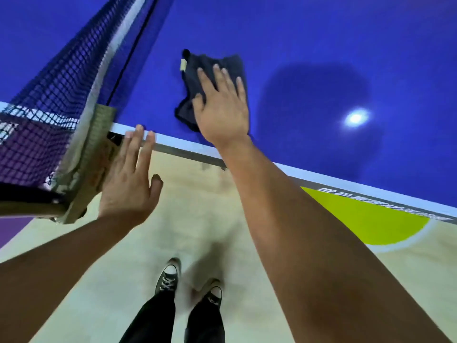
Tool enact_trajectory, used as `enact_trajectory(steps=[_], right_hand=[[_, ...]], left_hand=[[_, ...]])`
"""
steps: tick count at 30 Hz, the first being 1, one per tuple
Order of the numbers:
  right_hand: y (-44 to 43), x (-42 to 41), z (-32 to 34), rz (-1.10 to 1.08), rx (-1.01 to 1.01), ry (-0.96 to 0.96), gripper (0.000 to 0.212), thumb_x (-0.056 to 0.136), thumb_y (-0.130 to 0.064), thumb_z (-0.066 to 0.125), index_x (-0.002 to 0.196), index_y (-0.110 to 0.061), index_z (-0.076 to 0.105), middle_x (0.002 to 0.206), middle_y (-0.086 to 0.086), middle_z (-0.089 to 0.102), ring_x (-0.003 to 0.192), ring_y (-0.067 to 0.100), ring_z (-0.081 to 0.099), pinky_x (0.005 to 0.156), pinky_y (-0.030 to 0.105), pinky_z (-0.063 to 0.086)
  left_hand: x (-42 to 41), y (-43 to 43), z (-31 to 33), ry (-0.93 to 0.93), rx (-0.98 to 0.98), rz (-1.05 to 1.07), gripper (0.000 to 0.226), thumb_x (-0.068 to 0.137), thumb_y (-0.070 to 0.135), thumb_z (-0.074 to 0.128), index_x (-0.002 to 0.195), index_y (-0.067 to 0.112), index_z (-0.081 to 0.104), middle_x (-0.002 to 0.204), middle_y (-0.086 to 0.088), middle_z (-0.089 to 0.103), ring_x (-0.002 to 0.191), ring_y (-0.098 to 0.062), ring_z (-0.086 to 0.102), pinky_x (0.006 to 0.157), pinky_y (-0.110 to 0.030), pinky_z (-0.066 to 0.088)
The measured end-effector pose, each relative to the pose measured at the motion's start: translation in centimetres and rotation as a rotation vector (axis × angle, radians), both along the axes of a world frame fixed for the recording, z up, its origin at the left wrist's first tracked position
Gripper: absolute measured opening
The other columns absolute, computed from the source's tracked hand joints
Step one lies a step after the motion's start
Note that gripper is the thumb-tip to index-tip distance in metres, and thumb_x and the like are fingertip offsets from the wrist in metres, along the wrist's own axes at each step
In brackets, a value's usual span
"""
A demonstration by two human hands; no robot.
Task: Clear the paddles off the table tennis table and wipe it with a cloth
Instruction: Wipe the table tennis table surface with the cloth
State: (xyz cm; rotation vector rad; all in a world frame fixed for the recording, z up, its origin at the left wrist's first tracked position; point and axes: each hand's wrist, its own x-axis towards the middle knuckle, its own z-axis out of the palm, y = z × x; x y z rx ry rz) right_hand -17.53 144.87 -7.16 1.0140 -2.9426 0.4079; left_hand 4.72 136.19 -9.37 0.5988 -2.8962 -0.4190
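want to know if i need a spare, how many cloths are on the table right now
1. The dark cloth lies on the blue table near the net, under the right hand. The table runs past the frame, so more may be hidden.
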Motion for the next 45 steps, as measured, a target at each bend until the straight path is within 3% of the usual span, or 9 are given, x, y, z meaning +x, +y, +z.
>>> enact_trajectory(steps=[6,11,18,21,25,29,33,39,45], right_hand=[[17.5,-4.6,-0.4,-0.311,-0.031,0.037,0.063,0.096,-0.042,0.027,0.156,-0.025,0.039,0.163,0.01,0.034,0.152,0.026,0.029,0.126,0.045,0.014],[29.2,-5.3,0.0,-0.651,-0.033,-0.019,0.063,0.097,-0.04,0.031,0.158,-0.024,0.035,0.166,0.009,0.027,0.154,0.024,0.022,0.127,0.044,0.007],[26.5,-4.9,0.1,-0.919,-0.013,-0.05,0.064,0.098,-0.038,0.029,0.16,-0.024,0.027,0.169,0.012,0.017,0.156,0.027,0.012,0.127,0.049,0.001],[20.9,-3.2,0.1,-0.818,0.003,-0.03,0.067,0.096,-0.039,0.026,0.161,-0.02,0.027,0.168,0.015,0.018,0.156,0.03,0.014,0.126,0.051,0.003],[9.6,1.4,-0.5,-0.548,-0.017,0.048,0.066,0.096,-0.039,0.032,0.158,-0.018,0.034,0.164,0.019,0.027,0.153,0.032,0.022,0.126,0.05,0.008],[-1.7,6.3,-0.6,-0.274,-0.006,0.056,0.064,0.098,-0.041,0.034,0.158,-0.022,0.034,0.166,0.016,0.026,0.154,0.029,0.021,0.126,0.048,0.007],[-8.5,9.9,-0.5,-0.058,-0.001,0.007,0.06,0.102,-0.042,0.033,0.16,-0.03,0.028,0.169,0.007,0.021,0.157,0.022,0.012,0.126,0.046,0.001],[-4.8,8.9,-0.4,0.013,-0.018,0.015,0.054,0.103,-0.042,0.035,0.157,-0.034,0.036,0.167,-0.001,0.028,0.155,0.014,0.019,0.126,0.039,0.003],[9.3,5.0,-0.8,-0.231,-0.066,0.025,0.054,0.103,-0.041,0.037,0.155,-0.03,0.041,0.164,0.002,0.035,0.153,0.018,0.025,0.127,0.041,0.011]], left_hand=[[-0.6,1.5,0.1,0.012,0.016,0.065,0.076,0.091,0.027,0.042,0.161,0.011,0.017,0.171,-0.009,0.009,0.158,-0.023,0.001,0.127,-0.043,0.015],[-0.6,1.5,0.7,-0.01,0.019,0.03,0.074,0.095,0.03,0.042,0.161,0.011,0.017,0.171,-0.009,0.009,0.158,-0.023,0.001,0.126,-0.046,0.017],[0.6,-1.1,2.0,-0.068,-0.013,-0.015,0.073,0.095,0.024,0.05,0.16,0.014,0.021,0.169,-0.012,0.014,0.155,-0.031,0.018,0.116,-0.052,0.031],[1.4,-1.9,1.9,-0.045,0.021,0.006,0.08,0.092,0.012,0.058,0.16,0.006,0.017,0.168,-0.015,0.016,0.156,-0.028,0.013,0.126,-0.042,0.018],[1.3,-2.1,1.9,-0.023,0.07,0.025,0.077,0.094,0.008,0.05,0.161,0.003,0.013,0.169,-0.013,0.012,0.157,-0.021,0.006,0.125,-0.026,0.0],[1.7,-2.5,1.9,0.022,0.173,-0.022,0.073,0.09,0.006,0.037,0.16,-0.001,0.015,0.168,-0.016,0.013,0.157,-0.025,0.01,0.128,-0.034,0.008],[1.4,-2.8,2.1,0.062,0.357,0.116,0.081,0.087,-0.001,0.042,0.161,0.006,0.009,0.164,-0.02,0.025,0.152,-0.031,0.026,0.124,-0.046,0.024],[1.2,-2.2,2.1,0.122,0.244,0.081,0.074,0.083,0.012,0.038,0.155,0.0,0.025,0.157,-0.023,0.036,0.148,-0.036,0.034,0.12,-0.054,0.031],[-1.7,4.1,3.2,0.044,0.033,-0.142,0.064,0.093,0.011,0.047,0.155,0.008,0.035,0.164,-0.019,0.026,0.151,-0.04,0.026,0.116,-0.056,0.031]])
